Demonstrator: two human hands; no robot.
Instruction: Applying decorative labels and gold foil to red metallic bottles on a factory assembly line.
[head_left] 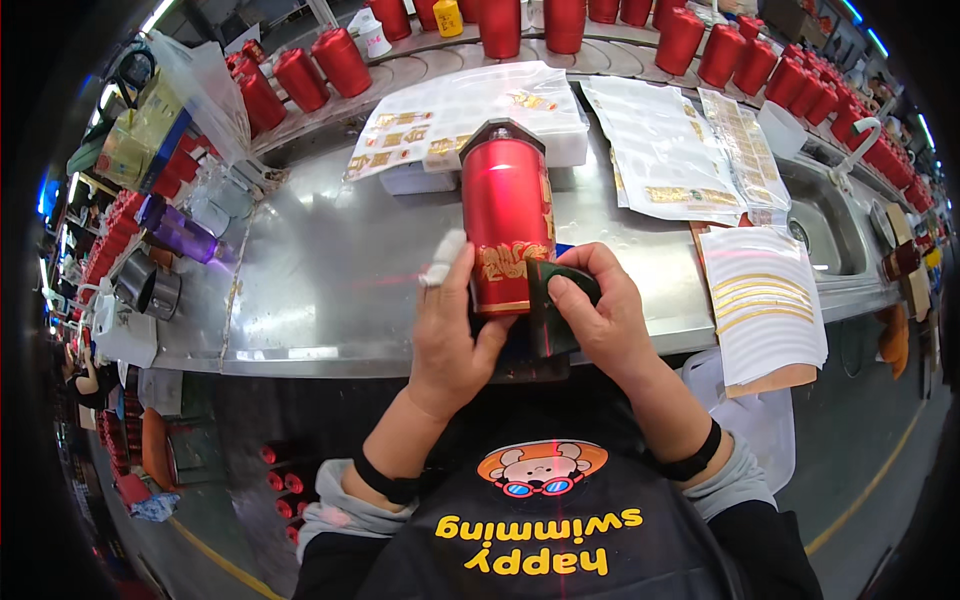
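Note:
A glossy red metal bottle (503,205) with a gold decal along its lower side lies in front of me, its end against a dark angular support (480,135). My left hand (448,325) is closed round its lower left side; one finger wears a white wrap. In my right hand (610,315) is a thin dark green flat scraper (550,305), pinched between thumb and fingers. The scraper's edge touches or nearly touches the bottle's lower right side, by the decal. What lies under the bottle is mostly hidden.
Decal sheets (400,130) lie behind the bottle, with more clear-backed sheets (660,150) to the right. A stack of white sheets with gold strips (765,300) sits by the sink (830,225). Red bottles (340,62) line the curved conveyor (420,68). A purple bottle (180,230) is at left.

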